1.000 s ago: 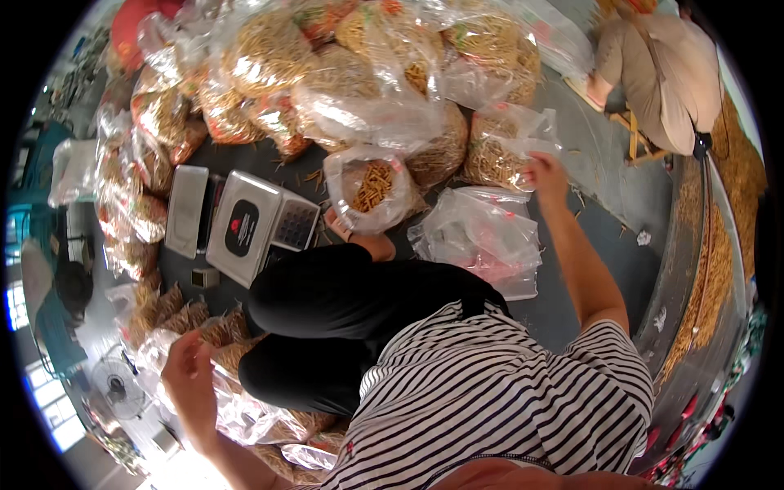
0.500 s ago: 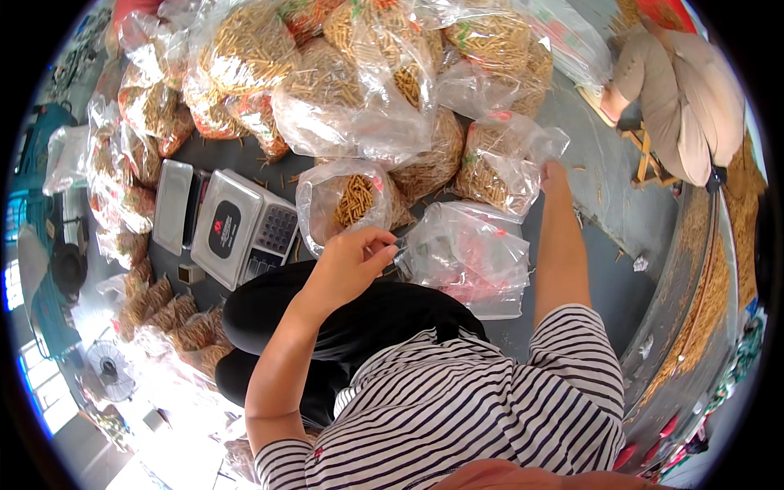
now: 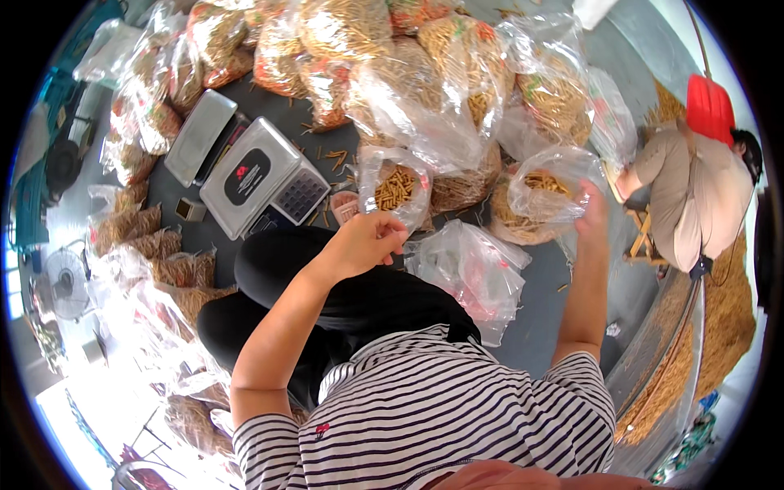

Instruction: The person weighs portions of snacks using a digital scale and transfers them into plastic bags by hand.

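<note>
My right hand [image 3: 591, 206] grips the rim of a clear plastic bag [image 3: 523, 214] at the right, which holds short brown stick-like pieces. That bag's mouth gapes toward me and its rim spreads wide. My left hand [image 3: 369, 245] hovers over my knee with its fingers curled and thumb and fingertips together; whatever may be between them is hidden. Just beyond it stands a smaller open clear bag [image 3: 425, 189] with similar brown pieces inside. Between my two hands, flat clear plastic bags [image 3: 469, 273] with pink print lie on the floor.
Left of my knee are a digital scale [image 3: 260, 181] and a small box [image 3: 191, 210]. Filled bags [image 3: 408, 90] pile up across the far side, more [image 3: 184, 269] along the left. Another person [image 3: 694, 196] sits at the right on a low wooden stool [image 3: 641, 237].
My view has swung to the right. The right-hand bag now shows its open mouth, its rim pulled wide by my right hand. My left hand stays curled near my knee.
</note>
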Demonstrator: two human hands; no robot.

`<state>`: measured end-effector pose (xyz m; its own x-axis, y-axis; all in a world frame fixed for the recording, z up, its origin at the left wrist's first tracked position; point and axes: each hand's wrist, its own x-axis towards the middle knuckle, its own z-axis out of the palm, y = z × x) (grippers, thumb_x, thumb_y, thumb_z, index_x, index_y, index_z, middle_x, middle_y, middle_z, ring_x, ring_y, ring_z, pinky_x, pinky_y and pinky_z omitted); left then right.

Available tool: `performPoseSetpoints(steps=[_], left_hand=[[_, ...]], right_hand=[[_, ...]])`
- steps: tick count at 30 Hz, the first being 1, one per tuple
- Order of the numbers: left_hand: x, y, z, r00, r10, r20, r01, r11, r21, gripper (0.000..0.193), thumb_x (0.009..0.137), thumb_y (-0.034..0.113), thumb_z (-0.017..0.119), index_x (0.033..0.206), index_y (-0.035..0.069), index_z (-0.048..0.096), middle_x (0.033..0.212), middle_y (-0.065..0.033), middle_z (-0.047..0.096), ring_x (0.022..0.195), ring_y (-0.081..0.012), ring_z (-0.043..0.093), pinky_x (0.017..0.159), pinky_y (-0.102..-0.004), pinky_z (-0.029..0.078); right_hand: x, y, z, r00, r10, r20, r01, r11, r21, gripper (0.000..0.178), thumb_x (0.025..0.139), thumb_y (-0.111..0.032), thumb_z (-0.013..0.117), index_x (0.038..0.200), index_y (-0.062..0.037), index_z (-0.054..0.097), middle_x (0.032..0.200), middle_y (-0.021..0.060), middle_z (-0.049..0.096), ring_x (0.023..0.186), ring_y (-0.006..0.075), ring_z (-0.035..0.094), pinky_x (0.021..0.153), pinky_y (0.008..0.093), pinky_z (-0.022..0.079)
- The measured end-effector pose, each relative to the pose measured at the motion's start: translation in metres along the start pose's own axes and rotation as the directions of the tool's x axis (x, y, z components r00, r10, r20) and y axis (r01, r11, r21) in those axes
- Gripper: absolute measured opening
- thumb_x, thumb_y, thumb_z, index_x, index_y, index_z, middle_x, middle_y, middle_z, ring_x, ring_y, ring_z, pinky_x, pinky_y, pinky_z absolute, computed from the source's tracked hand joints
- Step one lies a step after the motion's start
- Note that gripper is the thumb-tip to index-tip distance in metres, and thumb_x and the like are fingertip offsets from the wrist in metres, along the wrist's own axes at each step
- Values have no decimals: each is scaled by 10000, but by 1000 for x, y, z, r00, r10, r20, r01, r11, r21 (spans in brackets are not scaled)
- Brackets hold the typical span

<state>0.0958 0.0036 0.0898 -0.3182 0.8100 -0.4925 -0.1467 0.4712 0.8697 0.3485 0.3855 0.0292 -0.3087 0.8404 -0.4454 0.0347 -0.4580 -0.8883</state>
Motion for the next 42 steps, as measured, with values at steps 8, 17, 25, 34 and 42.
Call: performPoseSetpoints(steps=[8,17,25,34,42], left_hand=[[-46,83,-22,997,42,68,-22,961,-277,803,822,623,466,1259,-45,377,955,-194,566,621,-240,637,537,-262,543],[-99,173,-155,882,196,-428,-367,857,-362,147,841,134,562,938,25,576,783,-97,600,581,-191,610,451,-242,490],[-155,65,-340,504,-141,-852,-734,449,-509,169,864,-15,445,1002,-89,509,862,-115,606,719,-169,638,530,-206,516],[-154,-39,-418,492,-376,-785,-657,431,-618,149,853,174,563,831,27,566,779,-67,603,677,-197,605,667,-324,523],[-110,-66,-442,448,-295,-844,-132,912,-388,157,797,161,656,823,14,609,686,-31,548,517,-117,495,441,-275,395]], right_hand=[[-180,-149,145,846,-324,425,251,943,219,121,891,-182,553,869,-63,569,688,11,537,624,111,520,582,251,436],[-327,-162,378,699,-324,638,358,930,80,133,857,-94,496,955,-25,553,771,62,581,665,149,577,583,241,475],[-296,-71,512,149,-41,988,-118,991,59,217,852,-194,601,998,-46,538,832,67,590,792,140,582,713,257,502],[-253,88,622,510,323,797,-139,946,-294,290,811,-330,647,766,-62,546,692,48,526,604,150,511,549,299,394],[-208,136,609,532,438,725,-112,885,-452,363,807,-320,626,1003,-19,575,820,55,609,672,160,594,632,295,498]])
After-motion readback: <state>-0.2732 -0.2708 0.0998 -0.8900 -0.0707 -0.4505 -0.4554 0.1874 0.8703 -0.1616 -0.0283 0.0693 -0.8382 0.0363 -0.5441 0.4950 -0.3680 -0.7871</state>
